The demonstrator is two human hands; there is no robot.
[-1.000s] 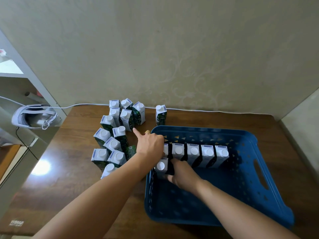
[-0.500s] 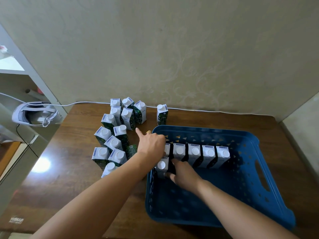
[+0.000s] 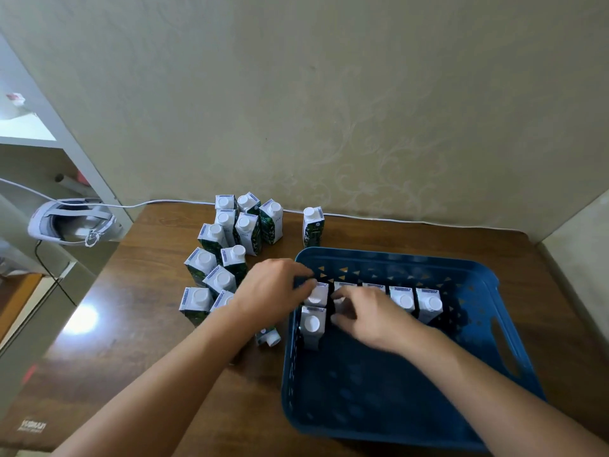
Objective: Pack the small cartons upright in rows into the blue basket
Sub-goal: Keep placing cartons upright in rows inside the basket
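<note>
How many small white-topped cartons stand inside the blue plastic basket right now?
6 visible: five along the far wall of the blue plastic basket, partly covered by the right hand, and one small white-topped carton starting a second row by the left wall. Hands may hide others.

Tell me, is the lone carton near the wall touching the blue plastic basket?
Apart. The head view shows bare wooden table between the lone carton and the blue plastic basket.
</note>
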